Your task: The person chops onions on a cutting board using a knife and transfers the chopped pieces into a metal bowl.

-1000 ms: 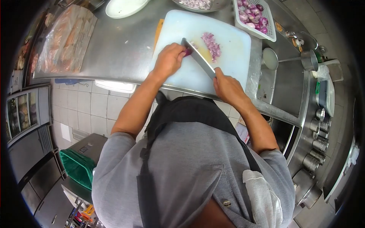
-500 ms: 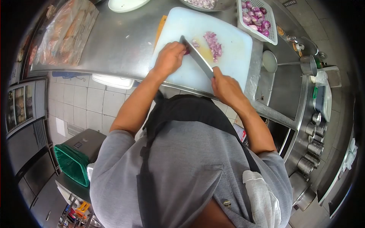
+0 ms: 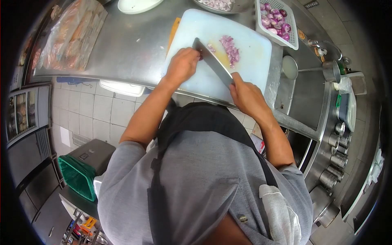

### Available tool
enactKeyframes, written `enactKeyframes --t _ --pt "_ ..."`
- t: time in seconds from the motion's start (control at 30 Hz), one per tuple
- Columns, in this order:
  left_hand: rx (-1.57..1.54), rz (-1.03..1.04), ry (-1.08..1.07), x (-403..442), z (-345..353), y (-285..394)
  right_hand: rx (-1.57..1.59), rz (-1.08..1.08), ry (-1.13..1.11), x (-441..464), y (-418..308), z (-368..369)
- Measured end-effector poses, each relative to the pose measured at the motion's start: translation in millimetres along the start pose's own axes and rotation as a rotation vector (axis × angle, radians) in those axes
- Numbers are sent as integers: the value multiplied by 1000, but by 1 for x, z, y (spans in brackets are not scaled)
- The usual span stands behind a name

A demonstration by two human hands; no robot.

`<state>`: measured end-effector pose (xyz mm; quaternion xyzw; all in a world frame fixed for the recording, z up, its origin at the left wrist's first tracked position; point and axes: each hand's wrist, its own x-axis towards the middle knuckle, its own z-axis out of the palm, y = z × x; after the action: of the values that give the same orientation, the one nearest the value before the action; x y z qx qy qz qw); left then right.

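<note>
My right hand (image 3: 248,96) is wrapped round the handle of a kitchen knife (image 3: 215,64). Its long blade slants up and left across the white cutting board (image 3: 253,49). Just left of the blade, my left hand (image 3: 182,66) is closed with fingers curled, gripping a piece of red onion that the fingers and blade almost wholly hide. To the blade's right lies a strip of chopped red onion (image 3: 230,51). A few cut bits (image 3: 211,47) rest close beside the blade, near a yellowish wet stain on the board.
A white basket (image 3: 291,24) of peeled red onions stands beyond the board's right corner. Behind the board is a bowl of chopped onion (image 3: 218,5). A white plate (image 3: 139,6) and plastic-wrapped packs (image 3: 73,36) lie left; a sink (image 3: 308,98) is at right.
The knife and my right hand have shifted slightly right and down. The purple onion piece that showed by my left fingertips is now mostly hidden. The chopped strip looks the same.
</note>
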<state>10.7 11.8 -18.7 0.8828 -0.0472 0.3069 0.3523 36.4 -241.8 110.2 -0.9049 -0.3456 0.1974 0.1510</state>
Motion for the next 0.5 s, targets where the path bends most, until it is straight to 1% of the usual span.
enactKeyframes --t 0.03,0.13,0.17,0.27,0.37,0.47,0.5 --pt "-3 3 4 0 -1 0 12 -6 15 -3 -1 0" --pt "20 2 -11 -3 0 -1 10 42 -50 1 6 15" --pt "32 6 -22 -4 1 -1 24 30 -42 1 11 21" --pt "-3 6 -16 -2 0 1 55 4 -1 2 18 26" --pt "-19 -29 -60 -3 0 -1 71 22 54 -7 8 6" --pt "-9 17 -3 11 -6 10 91 67 137 -18 10 -2" --pt "1 65 -73 16 -6 6 78 84 158 -19 14 -3"
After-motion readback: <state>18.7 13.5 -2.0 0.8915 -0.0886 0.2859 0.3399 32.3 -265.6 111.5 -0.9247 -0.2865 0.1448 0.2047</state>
